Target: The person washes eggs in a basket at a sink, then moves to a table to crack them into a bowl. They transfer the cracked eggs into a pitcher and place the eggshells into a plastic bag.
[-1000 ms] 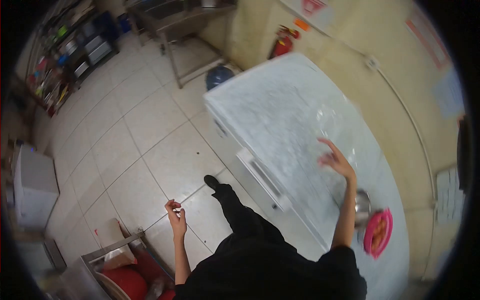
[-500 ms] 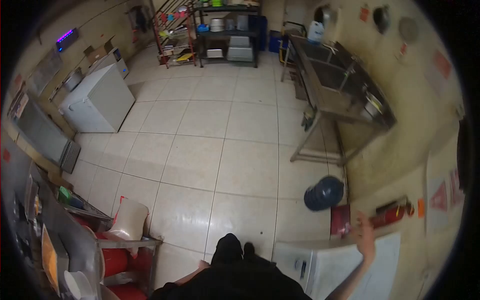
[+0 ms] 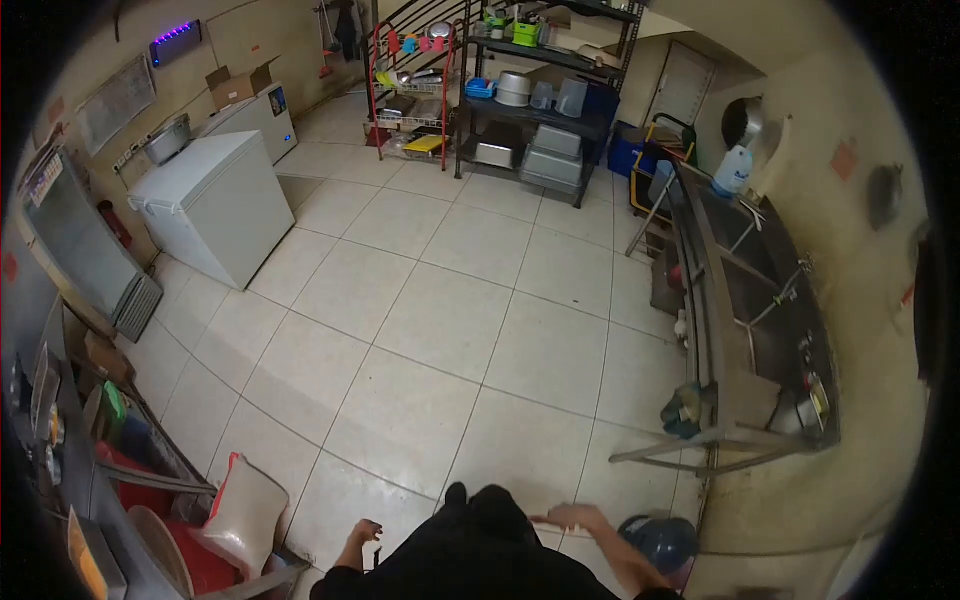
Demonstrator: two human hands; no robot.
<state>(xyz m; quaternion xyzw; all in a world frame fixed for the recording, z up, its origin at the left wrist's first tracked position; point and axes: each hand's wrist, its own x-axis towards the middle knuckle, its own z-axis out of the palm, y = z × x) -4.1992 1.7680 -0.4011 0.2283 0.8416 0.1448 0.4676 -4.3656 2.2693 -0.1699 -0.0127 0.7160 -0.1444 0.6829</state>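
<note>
Near the right hand [image 3: 572, 517], dark-blue jug [image 3: 668, 540]; near the left hand [image 3: 368, 531], pale red-edged sack [image 3: 250, 510]; each grip unclear

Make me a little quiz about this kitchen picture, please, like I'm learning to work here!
1. True or false: the long lit device on the wall glows green.

2. In the picture, which is closest to the person's right hand?
A) the cardboard box
B) the dark blue container
C) the white bottle by the sink

3. Fill in: the pale sack shows nearer the person's ____ hand.

Key:
1. False; it glows purple.
2. B
3. left; that is the left hand.
</note>
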